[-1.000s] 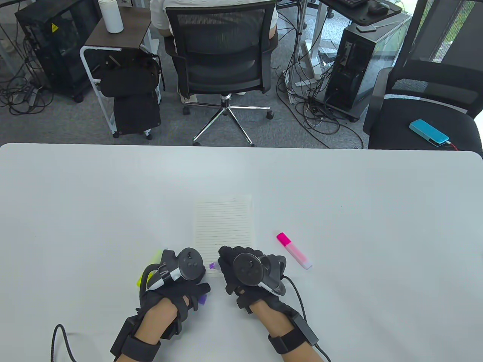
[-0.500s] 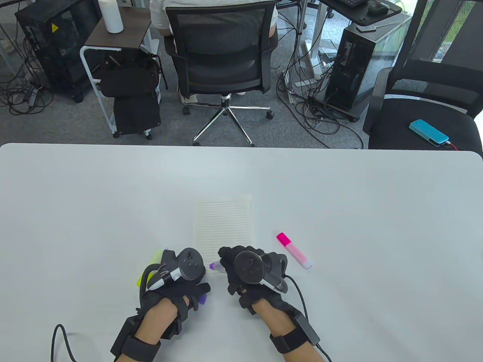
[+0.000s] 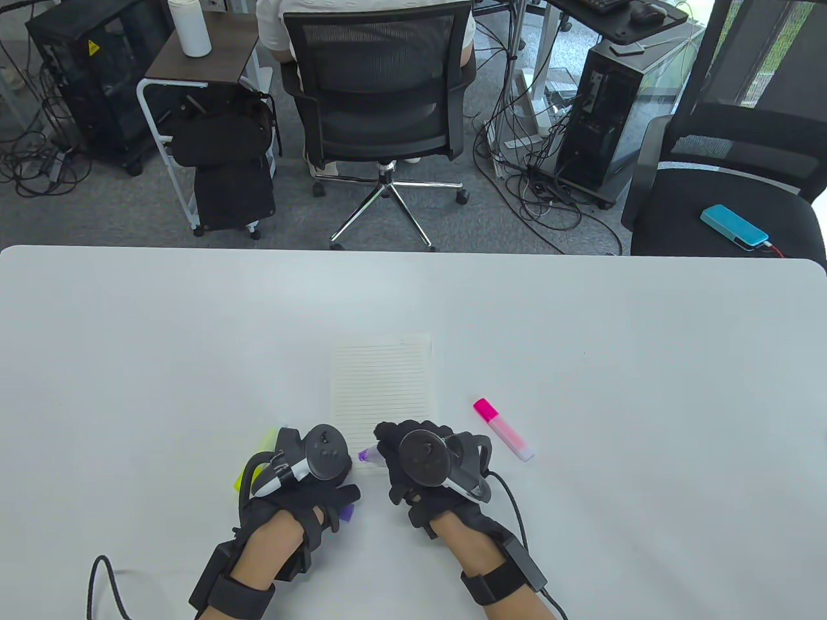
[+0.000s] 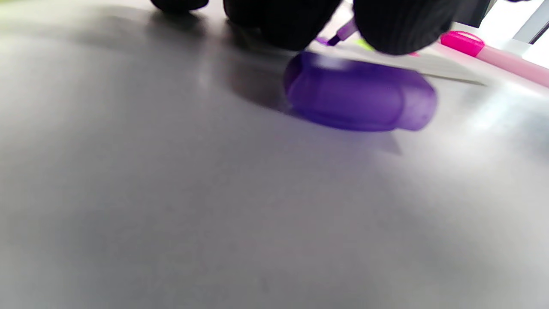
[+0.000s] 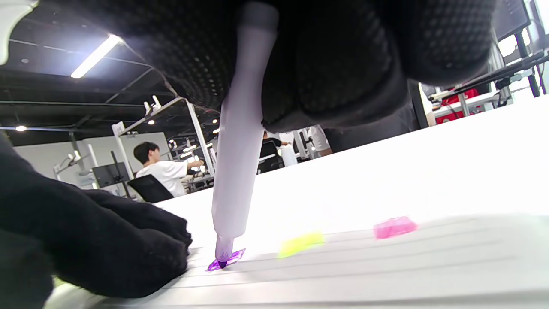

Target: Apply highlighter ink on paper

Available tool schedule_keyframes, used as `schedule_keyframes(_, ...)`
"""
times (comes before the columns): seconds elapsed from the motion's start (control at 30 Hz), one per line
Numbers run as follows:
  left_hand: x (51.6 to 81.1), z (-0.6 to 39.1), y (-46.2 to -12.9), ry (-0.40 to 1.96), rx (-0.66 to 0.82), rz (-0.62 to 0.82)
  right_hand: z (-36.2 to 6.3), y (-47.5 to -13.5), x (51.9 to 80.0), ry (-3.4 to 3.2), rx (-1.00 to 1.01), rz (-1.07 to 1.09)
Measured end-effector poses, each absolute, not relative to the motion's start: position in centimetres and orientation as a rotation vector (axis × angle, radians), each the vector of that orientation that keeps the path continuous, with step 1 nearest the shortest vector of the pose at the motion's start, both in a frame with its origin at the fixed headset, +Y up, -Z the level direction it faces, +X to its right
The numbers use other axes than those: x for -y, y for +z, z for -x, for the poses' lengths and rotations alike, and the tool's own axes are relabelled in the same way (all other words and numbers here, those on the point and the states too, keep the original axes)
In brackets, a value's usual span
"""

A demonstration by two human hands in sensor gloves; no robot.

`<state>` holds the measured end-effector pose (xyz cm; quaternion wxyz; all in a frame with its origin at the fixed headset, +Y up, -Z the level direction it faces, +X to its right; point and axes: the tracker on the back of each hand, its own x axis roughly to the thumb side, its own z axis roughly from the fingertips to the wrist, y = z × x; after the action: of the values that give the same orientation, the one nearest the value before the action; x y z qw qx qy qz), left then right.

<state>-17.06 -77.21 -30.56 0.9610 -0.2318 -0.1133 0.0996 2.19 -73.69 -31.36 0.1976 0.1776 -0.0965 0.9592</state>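
While the right hand point(image 3: 413, 462) grips it, purple highlighter point(image 5: 238, 171) touches paper point(image 3: 381, 387)

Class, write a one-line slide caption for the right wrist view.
Right hand presses the purple highlighter tip onto lined paper, beside yellow and pink marks.

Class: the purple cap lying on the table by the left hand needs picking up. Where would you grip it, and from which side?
Pinch the purple cap across its long flat sides, from above. It lies on its side, uncovered, just right of the left hand.
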Motion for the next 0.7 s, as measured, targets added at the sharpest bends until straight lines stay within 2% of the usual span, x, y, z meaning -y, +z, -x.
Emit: schedule_keyframes(0.7,77.22,17.05,-30.57,0.201,0.229,0.469,-2.25,-31.42,74.03,2.676,0.327,-0.482)
